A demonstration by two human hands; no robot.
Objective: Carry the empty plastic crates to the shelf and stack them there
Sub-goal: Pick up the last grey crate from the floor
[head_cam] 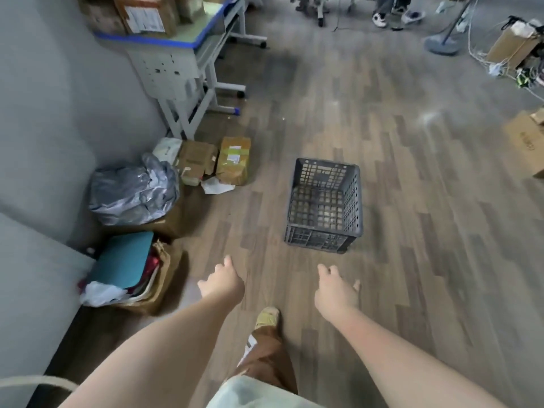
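No writing can be read: the white shipping label on the cardboard box [144,16] on the counter [188,36] and that on the yellow parcel [234,163] are blurred.

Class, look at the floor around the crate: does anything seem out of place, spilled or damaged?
The dark grey slatted plastic crate sits upright, empty and intact on the wood-pattern floor. The only untidy spot is the crumpled grey plastic bag and brown parcels heaped by the wall.

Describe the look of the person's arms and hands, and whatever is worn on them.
Both forearms are bare right up to the bottom edge of the picture; no sleeves show. The left hand and the right hand wear no gloves, and no watch, ring or bracelet can be made out. Motion blur softens the fingers.
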